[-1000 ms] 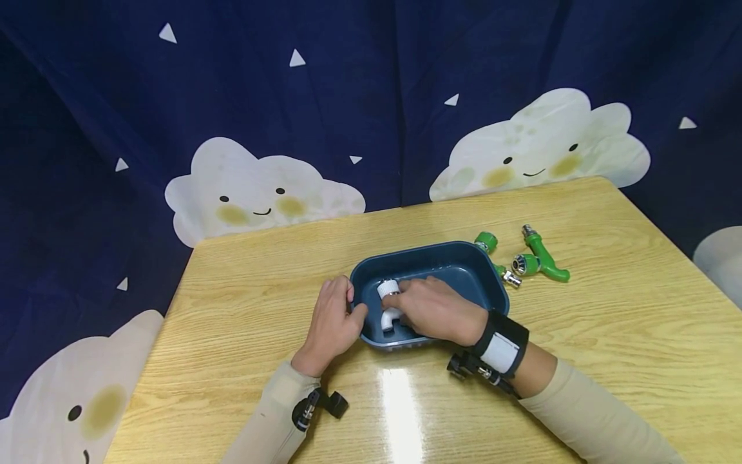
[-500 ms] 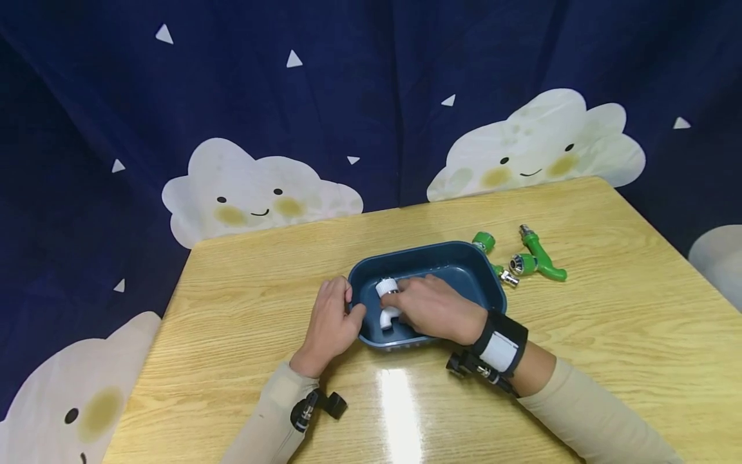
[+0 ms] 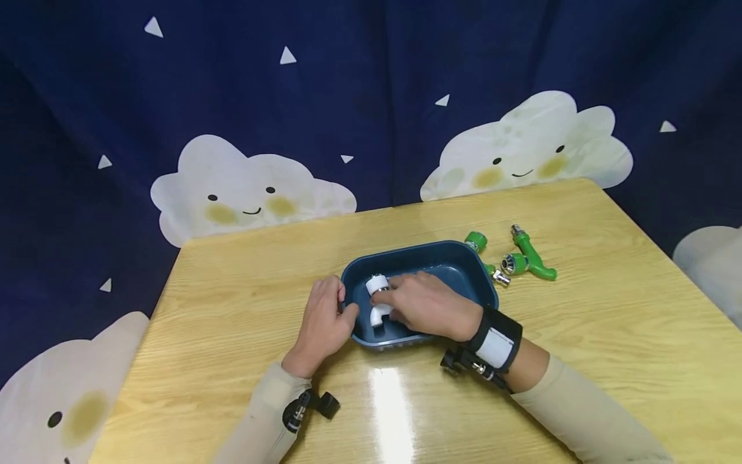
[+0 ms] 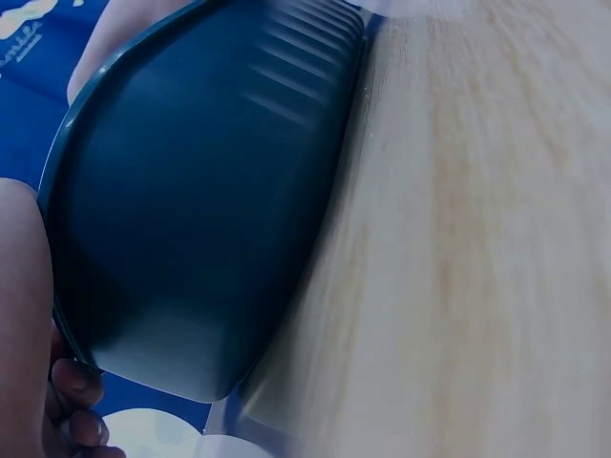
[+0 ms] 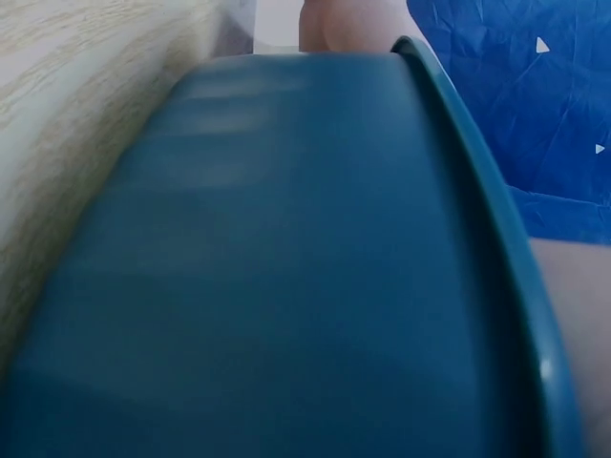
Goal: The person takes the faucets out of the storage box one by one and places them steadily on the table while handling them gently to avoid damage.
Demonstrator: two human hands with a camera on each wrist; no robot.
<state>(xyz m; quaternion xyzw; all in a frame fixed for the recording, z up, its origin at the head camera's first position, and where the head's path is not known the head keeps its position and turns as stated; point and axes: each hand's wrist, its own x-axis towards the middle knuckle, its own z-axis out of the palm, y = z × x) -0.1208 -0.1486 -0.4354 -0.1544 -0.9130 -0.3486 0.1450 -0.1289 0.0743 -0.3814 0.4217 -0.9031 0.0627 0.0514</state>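
Observation:
A dark blue plastic basin (image 3: 406,250) stands on the wooden table. Inside it, near the left end, lies a white tap (image 3: 378,285) with a ribbed white collar and a bent spout. My right hand (image 3: 435,303) reaches over the front rim and grips the tap's middle, hiding the rest of its body. With thumb and curled fingers, my left hand (image 3: 323,325) holds the basin's left rim. In the left wrist view the basin's outer wall (image 4: 200,191) fills much of the picture, fingers (image 4: 81,410) at its edge. The right wrist view shows mostly the basin's side (image 5: 286,239).
Right of the basin lies a green tap (image 3: 536,261) with a metal inlet. Close against the basin's right side is another green tap (image 3: 476,241), partly hidden behind the rim. A dark blue curtain (image 3: 371,77) with clouds hangs behind the table (image 3: 249,290).
The whole scene has slid slightly left in the head view. Both hands, the basin and the white tap keep nearly the same places relative to each other.

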